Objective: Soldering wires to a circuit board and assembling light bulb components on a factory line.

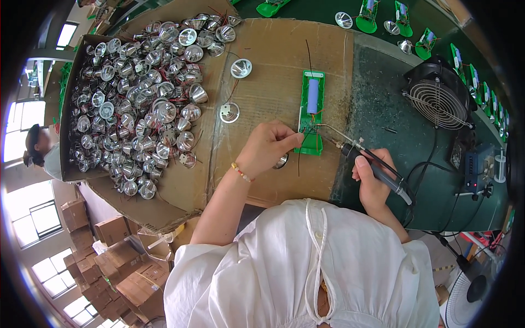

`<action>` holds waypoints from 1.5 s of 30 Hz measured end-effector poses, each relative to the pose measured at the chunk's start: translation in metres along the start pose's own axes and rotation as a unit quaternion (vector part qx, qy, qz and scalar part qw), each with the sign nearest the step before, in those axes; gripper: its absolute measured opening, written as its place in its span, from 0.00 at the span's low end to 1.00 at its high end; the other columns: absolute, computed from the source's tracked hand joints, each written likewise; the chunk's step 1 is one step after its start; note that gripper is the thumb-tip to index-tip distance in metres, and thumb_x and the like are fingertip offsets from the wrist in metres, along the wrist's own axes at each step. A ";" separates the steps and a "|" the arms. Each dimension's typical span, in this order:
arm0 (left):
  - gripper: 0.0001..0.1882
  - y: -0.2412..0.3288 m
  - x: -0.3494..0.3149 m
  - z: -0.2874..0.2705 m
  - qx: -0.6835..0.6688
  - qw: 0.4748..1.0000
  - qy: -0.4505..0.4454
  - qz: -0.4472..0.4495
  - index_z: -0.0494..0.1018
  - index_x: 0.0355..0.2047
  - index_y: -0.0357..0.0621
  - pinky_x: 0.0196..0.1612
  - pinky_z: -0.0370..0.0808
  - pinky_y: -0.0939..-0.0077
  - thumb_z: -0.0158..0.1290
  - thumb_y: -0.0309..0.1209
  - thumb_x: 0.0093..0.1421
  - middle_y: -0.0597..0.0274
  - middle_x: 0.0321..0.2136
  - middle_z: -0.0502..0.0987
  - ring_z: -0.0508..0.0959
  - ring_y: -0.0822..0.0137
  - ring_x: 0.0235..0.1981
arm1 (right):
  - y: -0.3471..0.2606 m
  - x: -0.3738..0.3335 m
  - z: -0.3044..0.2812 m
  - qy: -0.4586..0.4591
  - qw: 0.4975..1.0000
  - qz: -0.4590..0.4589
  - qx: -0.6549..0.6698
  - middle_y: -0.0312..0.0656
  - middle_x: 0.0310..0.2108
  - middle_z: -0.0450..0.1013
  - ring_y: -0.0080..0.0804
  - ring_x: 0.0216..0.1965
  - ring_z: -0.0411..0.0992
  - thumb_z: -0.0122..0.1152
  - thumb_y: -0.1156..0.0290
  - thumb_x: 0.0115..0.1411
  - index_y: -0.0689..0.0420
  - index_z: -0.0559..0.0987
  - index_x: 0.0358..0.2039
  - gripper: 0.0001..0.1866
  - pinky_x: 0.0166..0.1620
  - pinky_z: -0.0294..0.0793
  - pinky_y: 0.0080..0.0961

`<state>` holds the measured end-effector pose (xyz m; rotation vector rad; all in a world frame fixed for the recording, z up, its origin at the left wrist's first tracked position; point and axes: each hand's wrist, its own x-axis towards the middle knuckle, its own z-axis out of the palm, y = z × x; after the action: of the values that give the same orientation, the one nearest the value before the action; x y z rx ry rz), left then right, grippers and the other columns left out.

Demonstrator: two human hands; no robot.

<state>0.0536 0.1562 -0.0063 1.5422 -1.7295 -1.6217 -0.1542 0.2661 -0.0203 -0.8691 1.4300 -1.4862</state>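
Note:
A long green plastic housing point(313, 148) lies on the cardboard, with a purple cylindrical battery cell point(313, 97) and thin wires inside it. My left hand point(265, 146) is closed in a pinch at the housing's near left edge; what sits between the fingertips is too small to make out. Partly under that hand is a silver reflector cup point(281, 160). My right hand point(373, 185) grips a soldering iron point(385, 181) with a thin metal tube along it. The iron's tip is at the wires below the cell.
At left stands a cardboard box point(164, 210) heaped with silver reflector cups point(164, 112). Two loose cups, one point(240, 68) farther back, lie beside it. A black fan with a round metal guard point(439, 104) and a blue control box point(477, 167) stand at right. More green housings point(367, 19) line the far edge.

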 end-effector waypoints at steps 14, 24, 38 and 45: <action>0.08 0.005 -0.007 0.015 0.116 0.987 0.056 0.097 0.76 0.24 0.37 0.28 0.66 0.76 0.57 0.30 0.52 0.62 0.23 0.70 0.70 0.69 0.25 | 0.000 -0.002 -0.005 -0.029 0.996 -0.037 -0.071 0.37 0.18 0.68 0.19 0.18 0.66 0.58 0.73 0.54 0.61 0.69 0.30 0.08 0.22 0.66 0.15; 0.08 0.001 -0.005 0.014 0.095 0.990 0.047 0.094 0.75 0.23 0.37 0.27 0.66 0.77 0.56 0.31 0.52 0.62 0.23 0.69 0.69 0.70 0.24 | -0.005 -0.004 -0.002 0.023 0.999 -0.030 0.004 0.37 0.17 0.68 0.18 0.17 0.66 0.60 0.73 0.53 0.63 0.69 0.29 0.09 0.23 0.67 0.15; 0.08 0.007 -0.003 0.005 -0.073 0.992 0.099 0.002 0.74 0.26 0.35 0.20 0.68 0.86 0.53 0.29 0.56 0.68 0.18 0.74 0.72 0.81 0.18 | 0.012 0.011 -0.020 0.062 0.995 -0.074 -0.012 0.37 0.17 0.66 0.19 0.16 0.63 0.56 0.74 0.55 0.61 0.68 0.30 0.07 0.21 0.62 0.14; 0.09 0.058 0.085 0.002 0.162 0.984 0.026 0.071 0.76 0.19 0.37 0.24 0.74 0.74 0.50 0.29 0.49 0.58 0.11 0.74 0.76 0.67 0.14 | 0.020 0.025 -0.030 0.109 0.993 -0.026 -0.031 0.37 0.20 0.68 0.18 0.18 0.65 0.59 0.74 0.54 0.61 0.68 0.30 0.08 0.23 0.66 0.14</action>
<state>-0.0073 0.0740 0.0062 1.5375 -2.1020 -1.2663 -0.1884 0.2553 -0.0452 -0.8066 1.6292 -1.6237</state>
